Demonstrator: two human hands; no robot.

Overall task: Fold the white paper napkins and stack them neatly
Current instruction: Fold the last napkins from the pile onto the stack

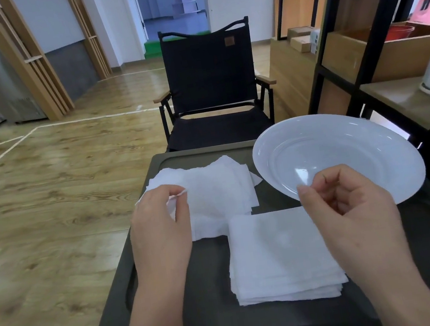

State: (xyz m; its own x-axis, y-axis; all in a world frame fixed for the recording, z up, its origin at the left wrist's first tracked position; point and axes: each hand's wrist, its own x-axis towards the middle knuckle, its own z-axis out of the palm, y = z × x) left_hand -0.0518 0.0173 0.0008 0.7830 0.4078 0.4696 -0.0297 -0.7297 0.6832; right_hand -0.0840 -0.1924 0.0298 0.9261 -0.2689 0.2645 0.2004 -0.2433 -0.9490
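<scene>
On the dark desk (212, 287) two groups of white paper napkins show how the work stands. Nearest the person, towards the right, lies a folded stack (279, 258): many layers sit one on another with edges fairly well lined up, though the lower sheets peek out a little at the near and left sides, so this part looks done apart from some tidying. Further away, on the left half of the desk, lies a looser pile of napkins (217, 190), wider and flatter, its corners fanned and ragged, one corner reaching towards the white plate (344, 150) that rests on the right side of the desk and hangs over its edge. That pile seems to be the stock not yet folded, and its thickness is hard to judge, so how many remain cannot be told. The left hand (158, 220) pinches the near left edge of the top sheet of the loose pile between thumb and forefinger, lifting it slightly. The right hand (343, 200) hovers above the far right corner of the folded stack, in front of the plate, fingers curled towards the thumb; nothing can be seen between them. By this reading the task is well under way, with one more napkin just being taken up for folding
</scene>
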